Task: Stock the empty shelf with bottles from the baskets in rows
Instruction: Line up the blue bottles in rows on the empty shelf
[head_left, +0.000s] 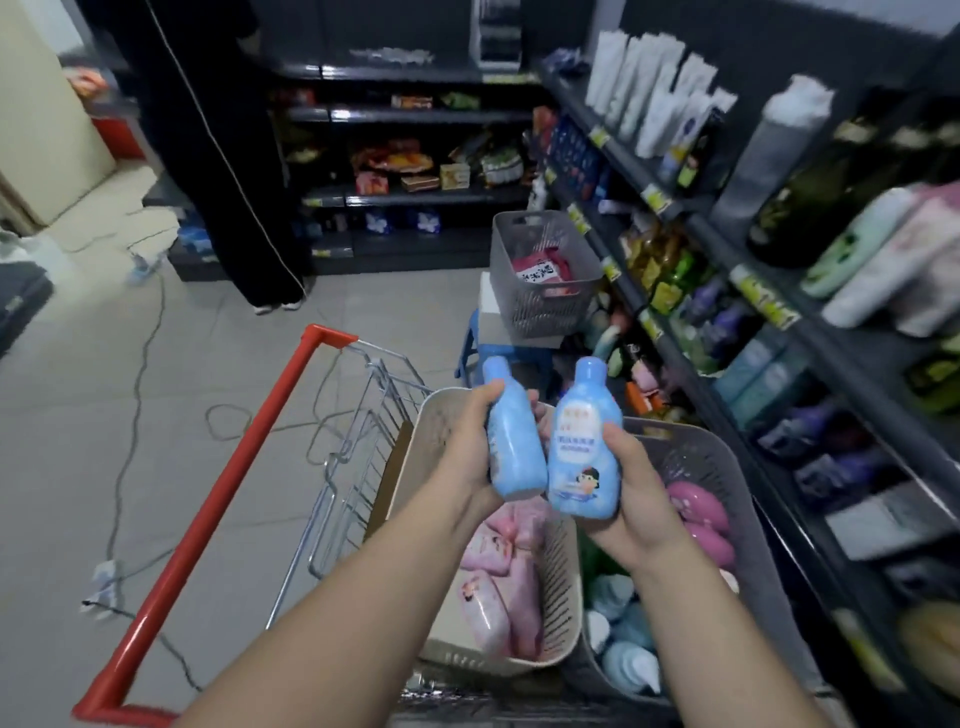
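My left hand (470, 447) grips a plain light-blue bottle (511, 431), held upright above the cart. Right beside it, my right hand (636, 488) grips a second light-blue bottle (584, 441) whose label with a cartoon figure faces me. The two bottles nearly touch. Below them a beige basket (563, 613) holds pink bottles. To its right, a grey basket (748, 499) holds pink, blue and green bottles. The dark shelving (852, 364) on the right is blurred and carries several bottles in rows.
A red-handled wire shopping cart (249, 457) carries both baskets. Ahead, another grey basket (540, 270) sits on a blue stool (493, 353). A person in black (223, 171) stands at the far shelves. Cables (135, 415) trail across the tiled floor at left.
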